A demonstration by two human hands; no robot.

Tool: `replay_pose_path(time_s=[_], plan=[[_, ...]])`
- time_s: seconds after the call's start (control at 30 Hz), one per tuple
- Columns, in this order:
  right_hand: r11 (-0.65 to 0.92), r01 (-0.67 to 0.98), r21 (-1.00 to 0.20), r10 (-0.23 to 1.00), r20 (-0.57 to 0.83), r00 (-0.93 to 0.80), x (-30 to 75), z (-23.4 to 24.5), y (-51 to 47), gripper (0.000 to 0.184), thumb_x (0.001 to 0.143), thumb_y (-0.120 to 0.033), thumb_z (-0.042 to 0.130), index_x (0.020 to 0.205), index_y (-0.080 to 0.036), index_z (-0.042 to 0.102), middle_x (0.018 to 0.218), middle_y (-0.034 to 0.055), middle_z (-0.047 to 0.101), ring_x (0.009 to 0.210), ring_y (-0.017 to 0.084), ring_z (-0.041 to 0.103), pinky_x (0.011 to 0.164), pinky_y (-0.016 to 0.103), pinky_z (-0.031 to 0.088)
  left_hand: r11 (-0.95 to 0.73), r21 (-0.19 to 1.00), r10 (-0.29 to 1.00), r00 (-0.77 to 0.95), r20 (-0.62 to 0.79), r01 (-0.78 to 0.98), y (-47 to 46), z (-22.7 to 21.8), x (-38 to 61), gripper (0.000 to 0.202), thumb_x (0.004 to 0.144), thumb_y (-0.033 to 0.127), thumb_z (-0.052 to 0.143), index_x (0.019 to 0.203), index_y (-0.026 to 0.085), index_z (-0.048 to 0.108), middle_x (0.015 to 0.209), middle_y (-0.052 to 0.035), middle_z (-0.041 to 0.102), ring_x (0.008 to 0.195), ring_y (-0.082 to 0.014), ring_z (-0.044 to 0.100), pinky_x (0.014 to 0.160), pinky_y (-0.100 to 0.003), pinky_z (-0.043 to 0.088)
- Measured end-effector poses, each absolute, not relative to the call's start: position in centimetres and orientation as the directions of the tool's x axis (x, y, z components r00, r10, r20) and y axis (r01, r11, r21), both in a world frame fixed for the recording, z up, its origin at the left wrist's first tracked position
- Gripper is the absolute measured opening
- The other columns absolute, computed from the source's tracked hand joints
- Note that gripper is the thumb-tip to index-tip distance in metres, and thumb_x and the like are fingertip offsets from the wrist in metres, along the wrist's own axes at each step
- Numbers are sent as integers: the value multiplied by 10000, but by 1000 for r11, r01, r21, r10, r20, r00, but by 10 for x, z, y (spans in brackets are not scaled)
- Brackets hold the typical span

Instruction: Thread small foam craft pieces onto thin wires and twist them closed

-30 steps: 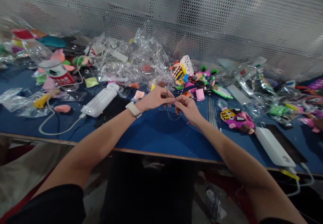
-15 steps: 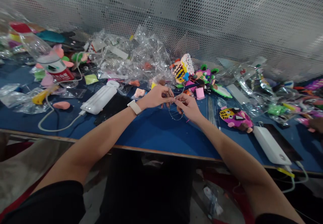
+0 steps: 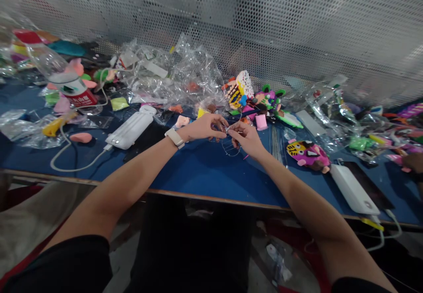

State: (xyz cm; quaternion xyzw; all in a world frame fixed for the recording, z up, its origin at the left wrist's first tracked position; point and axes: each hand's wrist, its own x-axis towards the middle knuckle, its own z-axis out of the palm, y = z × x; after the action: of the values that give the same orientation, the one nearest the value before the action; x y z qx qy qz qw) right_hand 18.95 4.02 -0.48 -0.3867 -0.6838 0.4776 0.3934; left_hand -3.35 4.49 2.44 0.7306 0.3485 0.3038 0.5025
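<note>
My left hand point(image 3: 211, 127), with a pale watch at the wrist, is closed in a pinch above the blue table. Its fingertips meet those of my right hand point(image 3: 247, 138), which is also pinched. Both hold a thin, pale wire-like loop point(image 3: 230, 153) with tiny knots or barbs along it; the loop hangs below the fingers, and another part arcs up behind them. The exact spot gripped is hidden by the fingertips. A small pink clay block point(image 3: 261, 122) lies just beyond my right hand, and a yellow piece point(image 3: 201, 113) is behind my left.
Crumpled clear bags point(image 3: 185, 72) pile against the perforated metal wall point(image 3: 297, 24). White power banks lie left point(image 3: 130, 130) and right point(image 3: 353, 189), with cables. A purple and yellow clay figure point(image 3: 309, 154) lies right of my hands. A bottle point(image 3: 71, 88) stands left. Another person's hand point(image 3: 414, 163) shows far right.
My left wrist has turned slightly and the watch shows more of its face. The fingertips have shifted a little, and the loop hangs slightly differently. Other things stay put.
</note>
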Motion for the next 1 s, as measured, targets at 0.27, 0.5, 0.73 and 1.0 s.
replay_pose_path(time_s=[0.27, 0.5, 0.73, 1.0], plan=[[254, 162, -953, 913, 182, -364, 189, -2, 40, 276, 880, -475, 734, 877, -241, 589, 588, -59, 550, 463, 115, 534, 457, 268, 441, -116, 982, 880, 474, 31, 151, 48, 17, -32, 286, 809, 303, 856, 1012, 153, 720, 826, -79, 750, 721, -152, 696, 645, -294, 507], [256, 199, -946, 908, 165, -384, 194, -1, 43, 261, 874, -457, 732, 898, -228, 608, 656, -33, 603, 515, 138, 613, 478, 286, 484, -332, 926, 823, 536, 190, 182, 44, 18, -29, 208, 861, 330, 798, 955, 151, 750, 785, -82, 755, 708, -161, 696, 697, -320, 557], [318, 218, -923, 885, 206, -419, 196, -1, 43, 324, 879, -492, 733, 1021, -211, 655, 797, 15, 691, 578, 145, 656, 496, 291, 513, -321, 924, 824, 541, 166, 206, 47, 19, -30, 225, 813, 301, 825, 941, 139, 737, 828, -103, 771, 705, -165, 707, 684, -323, 566], [316, 231, -920, 879, 192, -437, 196, 3, 43, 399, 901, -594, 698, 1005, -211, 653, 705, -2, 671, 531, 148, 653, 467, 283, 518, -271, 941, 843, 522, 129, 205, 45, 20, -27, 224, 779, 240, 838, 921, 122, 712, 814, -97, 764, 686, -152, 700, 674, -312, 564]])
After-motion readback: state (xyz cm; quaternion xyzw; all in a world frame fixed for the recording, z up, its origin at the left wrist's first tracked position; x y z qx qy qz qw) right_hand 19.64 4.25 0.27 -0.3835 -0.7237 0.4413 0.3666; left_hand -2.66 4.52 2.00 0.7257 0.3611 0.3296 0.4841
